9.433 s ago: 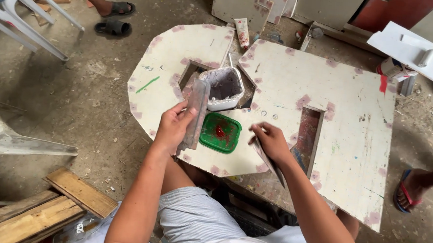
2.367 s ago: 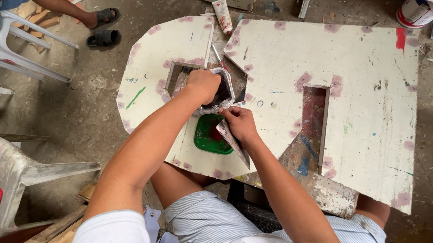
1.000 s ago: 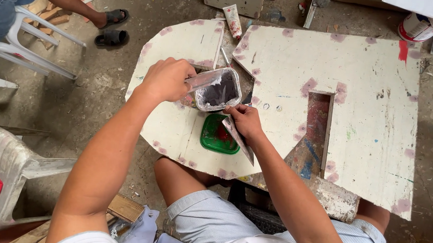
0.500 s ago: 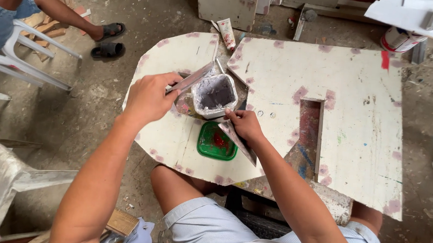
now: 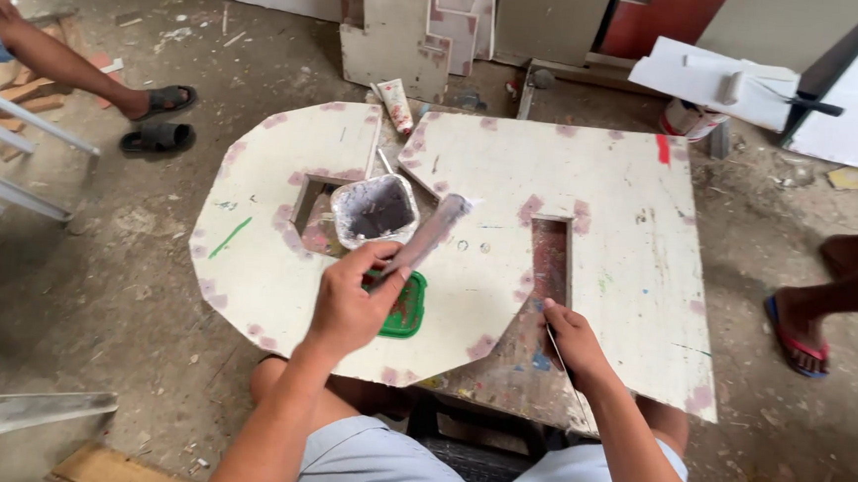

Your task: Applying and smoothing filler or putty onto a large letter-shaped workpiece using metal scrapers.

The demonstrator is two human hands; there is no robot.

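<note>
Square grey-smeared plastic tub [image 5: 375,209] sits on the pale cut board [image 5: 626,273], up and just left of the left hand [image 5: 345,310]. Left hand clamped on a flat putty-coated scraper [image 5: 427,239], long axis rising rightward, beside the tub. Green lid [image 5: 405,309] below it. Right hand [image 5: 572,344] farther off, closed on a thin blade.

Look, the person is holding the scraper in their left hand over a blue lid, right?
Not quite. The lid is green, not blue, as the head view shows. The rest holds: the left hand grips the scraper above it, beside the square tub on the white board.
</note>
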